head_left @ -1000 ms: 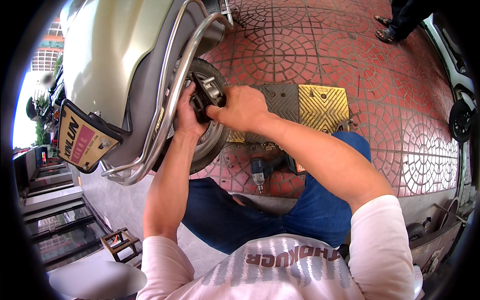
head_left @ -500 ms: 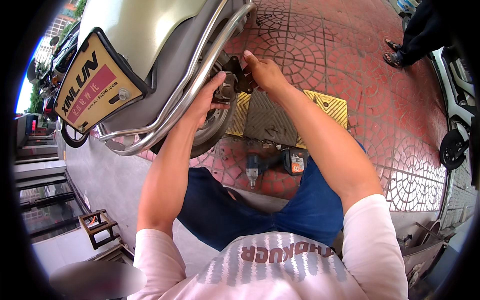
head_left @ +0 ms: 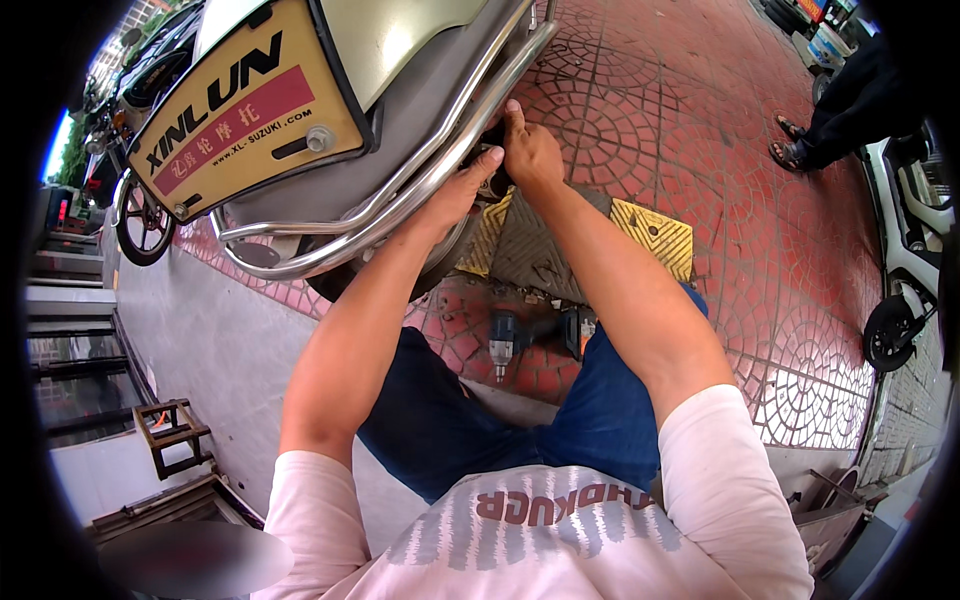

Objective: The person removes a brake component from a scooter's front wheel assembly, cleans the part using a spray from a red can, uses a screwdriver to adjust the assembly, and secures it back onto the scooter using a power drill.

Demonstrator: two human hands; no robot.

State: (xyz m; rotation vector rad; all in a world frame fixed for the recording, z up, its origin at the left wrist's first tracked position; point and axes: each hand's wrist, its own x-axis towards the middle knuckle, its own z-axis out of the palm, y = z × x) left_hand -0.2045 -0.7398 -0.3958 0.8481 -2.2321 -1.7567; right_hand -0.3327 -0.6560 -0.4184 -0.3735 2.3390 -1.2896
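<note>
From the head view, I see the dark metal wheel-side part (head_left: 494, 185), partly hidden, between the two bare hands. It lies at about three o'clock of the left hand (head_left: 460, 195) and eight o'clock of the right hand (head_left: 533, 160). The left's thumb is stretched out beside the curved chrome guard rail (head_left: 520, 70); the right's fingers curl inward; I cannot tell whether either grips the part. Toward six o'clock lies a blue-and-black power wrench (head_left: 504, 333).
</note>
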